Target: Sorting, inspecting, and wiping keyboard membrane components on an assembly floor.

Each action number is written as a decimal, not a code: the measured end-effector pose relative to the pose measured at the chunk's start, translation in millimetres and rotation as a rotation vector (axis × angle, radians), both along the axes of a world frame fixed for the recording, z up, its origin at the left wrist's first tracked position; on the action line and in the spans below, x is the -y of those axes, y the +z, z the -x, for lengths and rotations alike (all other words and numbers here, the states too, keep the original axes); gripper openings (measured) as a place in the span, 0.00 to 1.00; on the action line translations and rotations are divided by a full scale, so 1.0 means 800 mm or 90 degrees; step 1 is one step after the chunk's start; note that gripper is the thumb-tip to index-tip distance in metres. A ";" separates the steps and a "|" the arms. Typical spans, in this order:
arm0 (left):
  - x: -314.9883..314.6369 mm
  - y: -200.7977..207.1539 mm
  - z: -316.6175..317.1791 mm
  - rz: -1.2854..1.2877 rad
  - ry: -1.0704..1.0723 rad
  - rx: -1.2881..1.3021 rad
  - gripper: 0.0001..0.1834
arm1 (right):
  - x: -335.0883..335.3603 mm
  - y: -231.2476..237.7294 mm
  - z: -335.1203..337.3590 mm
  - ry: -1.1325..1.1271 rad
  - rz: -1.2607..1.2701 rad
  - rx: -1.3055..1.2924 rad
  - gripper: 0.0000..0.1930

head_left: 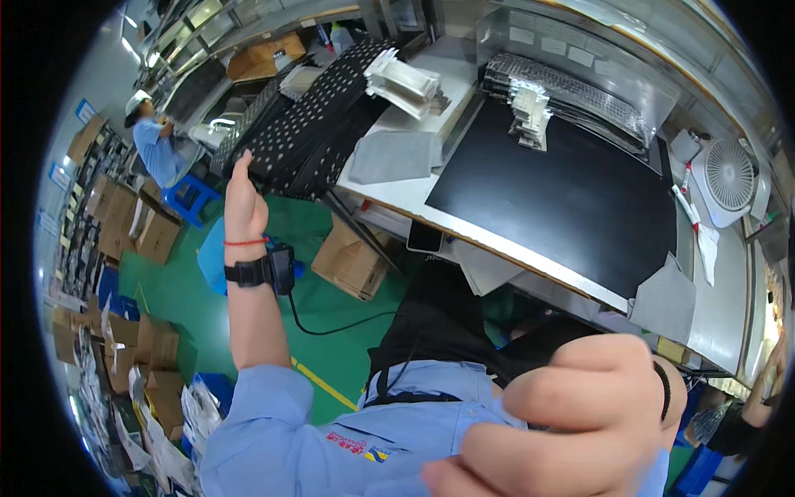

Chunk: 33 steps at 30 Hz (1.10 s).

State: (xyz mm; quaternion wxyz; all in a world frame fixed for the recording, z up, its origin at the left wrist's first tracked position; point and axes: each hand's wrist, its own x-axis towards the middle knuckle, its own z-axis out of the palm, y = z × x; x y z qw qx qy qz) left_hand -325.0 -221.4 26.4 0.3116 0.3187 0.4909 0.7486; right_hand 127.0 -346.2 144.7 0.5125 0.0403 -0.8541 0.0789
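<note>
My left hand point(243, 203) reaches out at the left, seen edge-on, its fingers stretched out. It is beside the end of black strips with white dots point(291, 137), and I cannot tell if it touches them. Close to the camera, my right hand point(571, 406) is raised with its fingers curled in. Its fingertips are partly blurred, and anything inside is hidden. On the bench lies a black mat point(571, 199) with a stack of small whitish strips point(530, 116) at its far edge. Another whitish stack point(406, 83) stands left of it, near a grey cloth point(393, 157).
A white fan point(729, 178) and a red-and-white marker point(686, 207) are at the right. A second grey cloth point(665, 302) hangs at the mat's near corner. Under the bench stands a cardboard box point(352, 257). A person point(153, 141) sits far left near a blue stool point(192, 197).
</note>
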 end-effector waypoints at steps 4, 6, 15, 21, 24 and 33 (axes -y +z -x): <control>0.012 0.035 -0.017 -0.048 -0.131 0.124 0.21 | -0.021 0.011 0.012 -0.042 0.109 0.174 0.11; 0.005 0.050 -0.016 -0.024 -0.074 0.241 0.20 | -0.044 -0.016 0.033 -0.089 0.217 0.161 0.10; -0.014 0.029 -0.011 -0.021 -0.115 0.150 0.10 | -0.160 -0.099 0.125 -0.141 0.422 0.198 0.06; 0.019 0.061 -0.118 -0.202 -0.058 0.098 0.22 | -0.252 -0.124 0.208 0.113 1.123 0.049 0.38; 0.043 0.040 -0.185 -0.210 -0.029 -0.113 0.28 | -0.271 -0.121 0.216 0.596 1.269 -0.239 0.40; 0.074 -0.067 -0.226 -0.218 -0.338 -0.268 0.42 | -0.221 -0.077 0.101 0.267 1.048 -0.390 0.18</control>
